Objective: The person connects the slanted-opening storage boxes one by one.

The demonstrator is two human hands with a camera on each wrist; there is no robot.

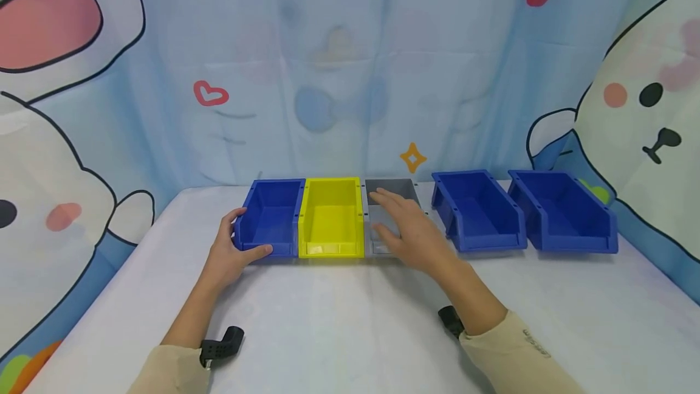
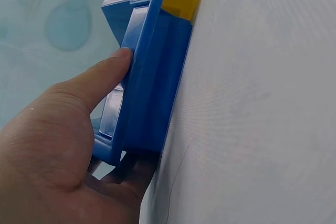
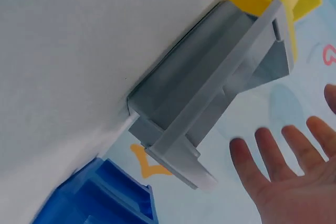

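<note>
My left hand (image 1: 229,257) grips the leftmost blue bin (image 1: 271,214) at its left front corner. In the left wrist view the thumb lies on the front lip of that bin, with other fingers at its side. A yellow bin (image 1: 331,217) stands right beside the blue one, and a grey bin (image 1: 383,224) is on the yellow bin's right. My right hand (image 1: 412,233) is over the grey bin with fingers spread and partly hides it. In the right wrist view, the right hand (image 3: 294,177) holds nothing and shows apart from the grey bin (image 3: 199,87).
Two more blue bins, a nearer one (image 1: 481,211) and a far right one (image 1: 566,214), stand to the right, slightly angled. All stand on a white-covered table (image 1: 339,327). Behind hangs a light blue cartoon curtain (image 1: 339,29).
</note>
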